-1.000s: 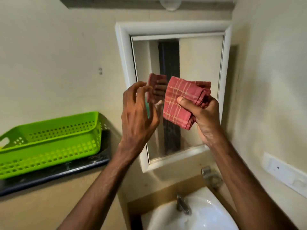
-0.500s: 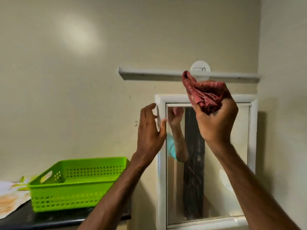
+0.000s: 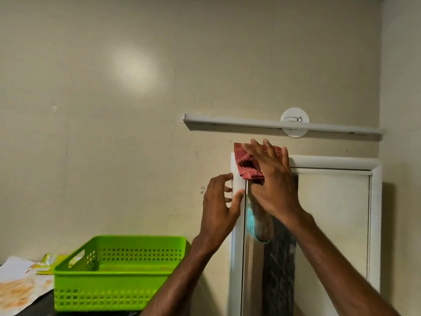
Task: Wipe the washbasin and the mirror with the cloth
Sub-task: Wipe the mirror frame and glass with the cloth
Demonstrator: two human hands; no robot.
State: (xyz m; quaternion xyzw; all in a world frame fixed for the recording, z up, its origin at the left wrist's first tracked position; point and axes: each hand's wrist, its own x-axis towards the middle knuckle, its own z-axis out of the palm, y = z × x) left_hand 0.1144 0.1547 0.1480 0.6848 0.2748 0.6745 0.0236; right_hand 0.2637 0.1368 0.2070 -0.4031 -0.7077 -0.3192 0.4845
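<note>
A white-framed mirror (image 3: 330,224) hangs on the beige wall at the right. My right hand (image 3: 271,179) presses a red checked cloth (image 3: 247,166) flat against the mirror's top left corner, with the fingers spread straight over it. Fingers and thumb of my left hand (image 3: 221,204) curl round the left side of the mirror's frame (image 3: 237,247), just below the cloth. The washbasin is out of view below.
A green plastic basket (image 3: 118,270) stands on a dark shelf at the lower left, beside some papers (image 3: 20,286). A white tube light (image 3: 282,127) runs along the wall just above the mirror. A side wall closes in at the far right.
My right hand has opened from a fist round the bunched cloth and moved left, flattening it on the mirror's top left corner. My left hand has stayed on the frame. The view tilted up.
</note>
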